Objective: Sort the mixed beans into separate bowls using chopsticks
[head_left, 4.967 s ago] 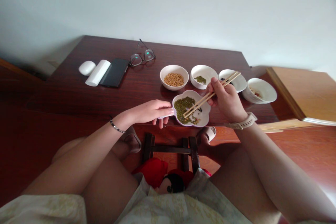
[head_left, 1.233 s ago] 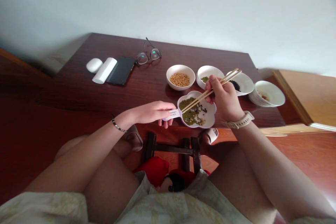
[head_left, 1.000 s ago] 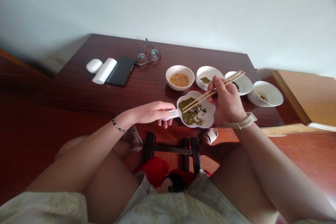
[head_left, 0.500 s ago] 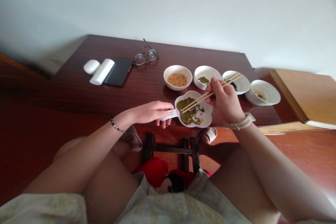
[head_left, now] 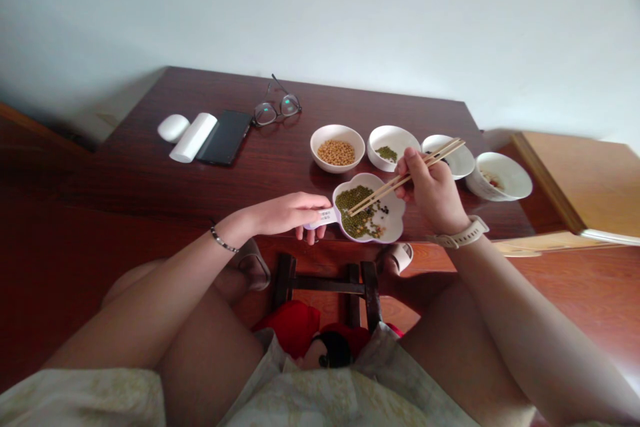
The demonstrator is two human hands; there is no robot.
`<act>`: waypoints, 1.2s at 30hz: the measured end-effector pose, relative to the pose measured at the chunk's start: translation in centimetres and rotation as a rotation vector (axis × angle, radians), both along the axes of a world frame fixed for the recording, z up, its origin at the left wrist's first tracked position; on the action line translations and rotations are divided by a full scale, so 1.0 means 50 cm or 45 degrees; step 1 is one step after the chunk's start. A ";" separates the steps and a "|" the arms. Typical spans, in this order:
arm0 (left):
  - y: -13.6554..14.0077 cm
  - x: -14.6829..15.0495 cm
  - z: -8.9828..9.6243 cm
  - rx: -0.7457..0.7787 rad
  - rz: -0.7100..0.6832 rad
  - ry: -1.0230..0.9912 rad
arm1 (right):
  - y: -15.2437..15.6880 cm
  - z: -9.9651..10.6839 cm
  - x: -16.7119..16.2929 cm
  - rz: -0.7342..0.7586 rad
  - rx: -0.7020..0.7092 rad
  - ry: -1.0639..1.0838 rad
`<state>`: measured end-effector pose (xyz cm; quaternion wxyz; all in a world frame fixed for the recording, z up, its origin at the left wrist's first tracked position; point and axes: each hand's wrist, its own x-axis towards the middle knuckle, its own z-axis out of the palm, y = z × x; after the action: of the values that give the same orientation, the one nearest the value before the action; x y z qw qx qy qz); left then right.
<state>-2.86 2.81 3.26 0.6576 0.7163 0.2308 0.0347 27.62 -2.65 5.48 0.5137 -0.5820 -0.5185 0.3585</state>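
Note:
My left hand [head_left: 299, 213] grips the handle of a flower-shaped white dish [head_left: 396, 212] with a pale purple rim, at the table's front edge. Green mung beans [head_left: 354, 203] mixed with a few dark and pale pieces lie in it, mostly on its left side. With my right hand [head_left: 431, 185] I hold a pair of wooden chopsticks [head_left: 387, 188] slanting down to the left. Their tips are among the mung beans. Behind the dish stand a bowl of soybeans [head_left: 336, 153] and a bowl with some mung beans [head_left: 387, 153].
Further right are a white bowl [head_left: 463, 161] with dark contents, partly hidden by my right hand, and a white bowl [head_left: 515, 177] with mixed pieces. Glasses [head_left: 277, 111], a black phone [head_left: 225, 138], a white cylindrical case [head_left: 194, 137] and a rounded white case [head_left: 173, 127] lie left on the table [head_left: 150, 177].
The chopstick tips have shifted slightly to the right and down among the mung beans, with my right hand moving a little. My left hand stays on the handle.

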 end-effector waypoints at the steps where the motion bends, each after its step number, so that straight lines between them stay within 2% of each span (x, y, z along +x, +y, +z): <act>1: 0.000 0.000 0.000 -0.003 0.000 0.001 | -0.001 0.001 0.000 -0.008 0.004 0.006; 13: 0.004 0.003 -0.001 0.011 -0.004 0.036 | 0.002 -0.004 0.015 -0.010 0.014 0.071; 23: 0.002 0.025 0.015 0.024 0.046 0.188 | 0.014 0.001 0.050 -0.081 0.140 0.064; 30: 0.010 0.035 0.021 0.018 0.026 0.238 | 0.018 0.000 0.071 -0.157 0.170 0.173; 36: 0.015 0.032 0.014 -0.042 0.022 0.226 | 0.041 0.016 0.069 -0.180 0.271 0.355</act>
<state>-1.26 3.57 3.97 0.6460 0.7035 0.2948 -0.0273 31.05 -0.61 6.29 0.6632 -0.5040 -0.4352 0.3418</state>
